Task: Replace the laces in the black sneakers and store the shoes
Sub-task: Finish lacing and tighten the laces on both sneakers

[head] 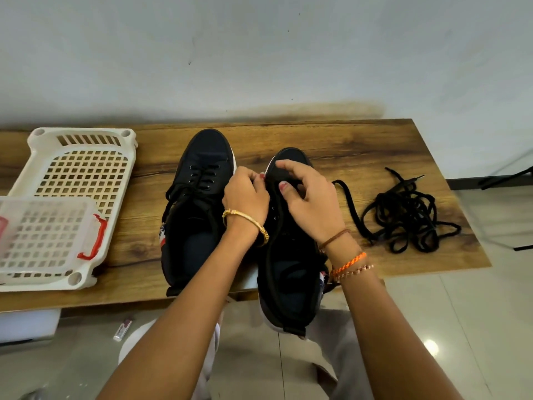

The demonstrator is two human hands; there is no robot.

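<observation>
A plain pale grey wall (259, 53) fills the space beyond the hands, marked with a few small dark specks. Under the hands stands a wooden table (346, 145) with a strong brown grain, its far edge against the wall. Below the forearms and off to the right of the right hand lies a floor of glossy light tiles (476, 313), where a bright spot of reflected light (431, 346) shows. Dark thin legs of some stand (507, 180) show far right.
</observation>
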